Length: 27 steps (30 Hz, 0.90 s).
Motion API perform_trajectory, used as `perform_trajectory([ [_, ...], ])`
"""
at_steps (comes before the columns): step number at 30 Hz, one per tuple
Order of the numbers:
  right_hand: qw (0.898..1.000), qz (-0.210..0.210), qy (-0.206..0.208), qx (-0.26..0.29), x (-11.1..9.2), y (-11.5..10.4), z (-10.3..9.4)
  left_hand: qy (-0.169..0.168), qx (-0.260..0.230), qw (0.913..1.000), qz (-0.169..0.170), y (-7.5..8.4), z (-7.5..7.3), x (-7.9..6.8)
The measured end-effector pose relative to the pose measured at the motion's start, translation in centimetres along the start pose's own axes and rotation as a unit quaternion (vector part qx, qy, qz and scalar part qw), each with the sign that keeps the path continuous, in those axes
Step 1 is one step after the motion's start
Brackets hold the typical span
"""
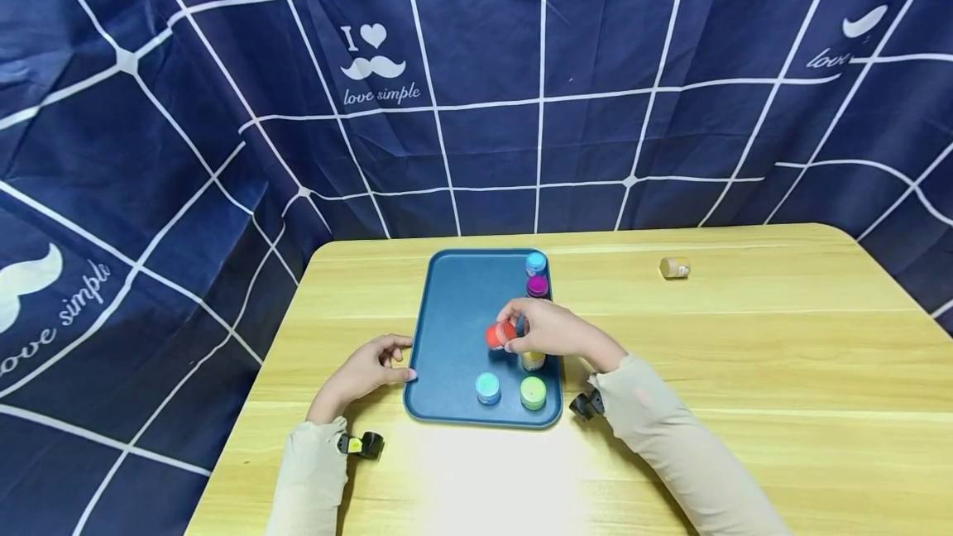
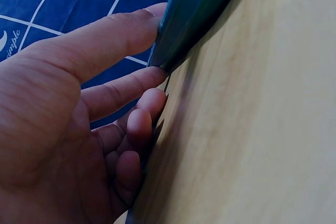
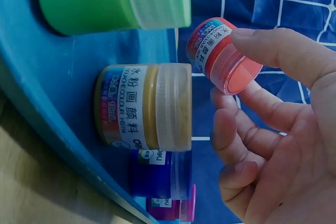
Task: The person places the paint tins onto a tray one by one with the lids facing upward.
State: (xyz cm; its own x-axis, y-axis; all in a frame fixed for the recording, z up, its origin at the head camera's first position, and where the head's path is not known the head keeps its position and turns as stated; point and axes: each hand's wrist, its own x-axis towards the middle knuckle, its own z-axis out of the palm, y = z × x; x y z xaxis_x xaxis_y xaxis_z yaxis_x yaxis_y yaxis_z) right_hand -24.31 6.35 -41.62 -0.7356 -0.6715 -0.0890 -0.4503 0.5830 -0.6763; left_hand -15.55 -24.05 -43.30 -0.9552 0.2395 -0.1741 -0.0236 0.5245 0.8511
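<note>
My right hand (image 1: 547, 327) pinches a red gouache paint jar (image 3: 215, 51) by thumb and fingers, tilted, above the blue tray (image 1: 454, 304). Below that hand, an ochre paint jar (image 3: 142, 107) stands on the tray, with a dark blue jar (image 3: 152, 174) beyond it, mostly hidden by the hand in the head view. Nearer me stand a green jar (image 1: 533, 393) and a light blue jar (image 1: 487, 388). A purple jar (image 1: 538, 286) and another blue-lidded jar (image 1: 536, 263) line the tray's far right side. My left hand (image 1: 368, 369) touches the tray's left rim with thumb and forefinger, its other fingers loosely bent.
A brownish jar (image 1: 675, 268) lies on its side on the wooden table (image 1: 744, 337), to the right of the tray. A dark blue cloth (image 1: 476, 139) with white lines hangs behind the table and along its left.
</note>
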Motion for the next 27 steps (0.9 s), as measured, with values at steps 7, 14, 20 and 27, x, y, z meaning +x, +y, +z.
perform_trajectory([
  [7, 0.999, -0.003, -0.003, -0.039, 0.6, -0.3, 0.5, 0.005, 0.006, 1.0, -0.003, -0.7, 0.0, 0.3],
  [14, 0.996, 0.008, -0.008, -0.085, 1.2, -0.6, 1.1, 0.018, 0.015, 0.9997, 0.001, -3.6, 0.2, 1.5],
  [20, 0.993, 0.015, -0.016, -0.115, 1.4, -0.8, 1.3, 0.015, 0.008, 0.9999, 0.003, -4.1, 0.0, 1.7],
  [27, 0.991, 0.019, -0.025, -0.132, 1.6, -0.8, 1.6, 0.012, 0.008, 0.9999, 0.006, -4.2, 0.1, 1.9],
])
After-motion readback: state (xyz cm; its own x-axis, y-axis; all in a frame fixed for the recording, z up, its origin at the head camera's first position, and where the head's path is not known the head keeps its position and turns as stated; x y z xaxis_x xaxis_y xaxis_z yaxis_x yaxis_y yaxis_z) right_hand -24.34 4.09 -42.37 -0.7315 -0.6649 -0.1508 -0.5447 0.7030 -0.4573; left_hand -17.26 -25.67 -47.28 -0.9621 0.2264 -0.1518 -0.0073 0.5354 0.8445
